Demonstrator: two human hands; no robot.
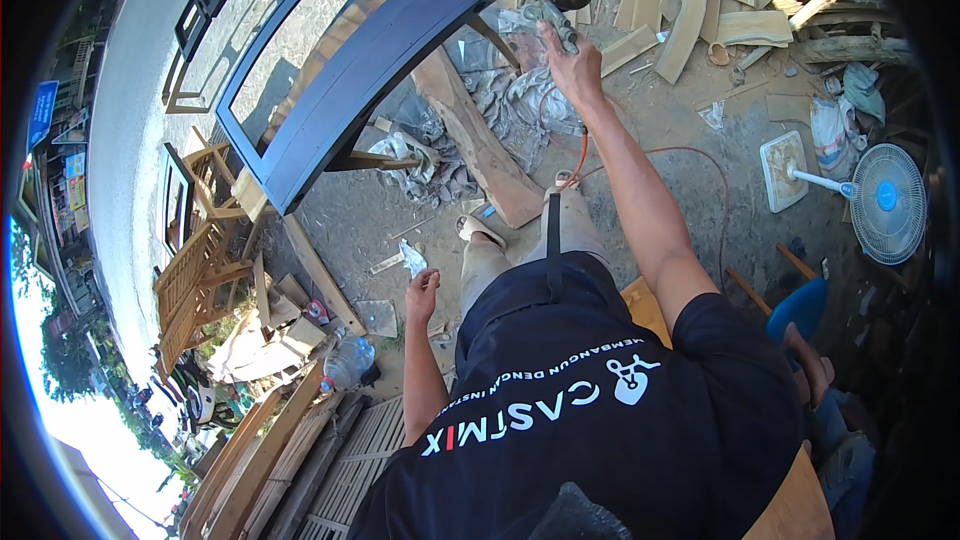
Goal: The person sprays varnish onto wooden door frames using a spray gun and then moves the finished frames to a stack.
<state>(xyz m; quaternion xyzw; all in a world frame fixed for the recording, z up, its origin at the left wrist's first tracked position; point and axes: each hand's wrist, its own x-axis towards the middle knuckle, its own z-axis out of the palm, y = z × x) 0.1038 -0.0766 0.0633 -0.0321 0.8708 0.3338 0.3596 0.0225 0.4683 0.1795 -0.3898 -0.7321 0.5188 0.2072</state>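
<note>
Spray gun (558, 22) is gripped in R hand (574, 65), nr dark panel (385, 70); L hand (423, 292) is part-curled, whether anything's held can't be told.

Blk short-slv tee (620, 450) w/ big white lettering (590, 403) across front, one letter red, plus white emblem (632, 387). Blk strap (554, 250) at waist, lt beige trousers (582, 225), pale open sandals (484, 231). L hand (424, 286) & R hand (577, 66) bare, ditto forearms (640, 185).
</note>
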